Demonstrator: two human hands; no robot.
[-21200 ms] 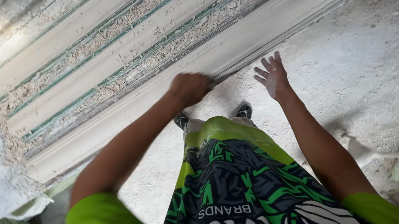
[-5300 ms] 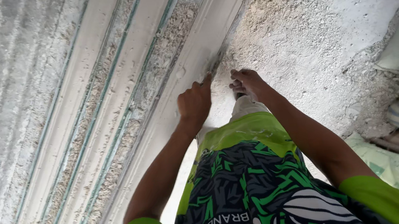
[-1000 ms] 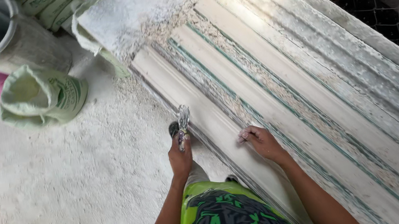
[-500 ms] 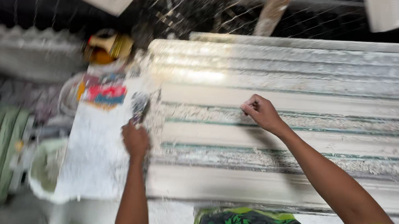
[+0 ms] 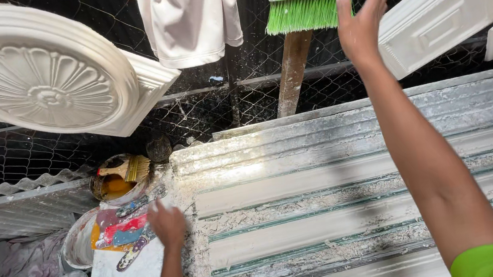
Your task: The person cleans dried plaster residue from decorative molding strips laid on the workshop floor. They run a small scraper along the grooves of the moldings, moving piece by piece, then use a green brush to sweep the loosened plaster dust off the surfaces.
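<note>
high by the wire fence, the open right hand [image 5: 361, 17] reaches the green broom [image 5: 310, 2], bristles down, handle hidden; left hand [image 5: 168, 225] unclear.

Dusty bench [image 5: 381, 123]: white plaster mouldings [image 5: 337, 177] lying lengthwise, crumbs between.

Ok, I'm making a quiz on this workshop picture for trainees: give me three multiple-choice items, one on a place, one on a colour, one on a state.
1. Where is the right hand?
A. flat on the moulds
B. raised beside the broom
C. inside a bucket

2. What colour are the broom's bristles?
A. green
B. red
C. black

3. What state is the left hand in?
A. gripping the round plaster medallion
B. resting by the scraper tools at the end of the long moulds
C. raised overhead

Answers:
1 B, its fingers reach up next to the broom head.
2 A, the bristles are bright green.
3 B, it sits low beside the tools.
</note>
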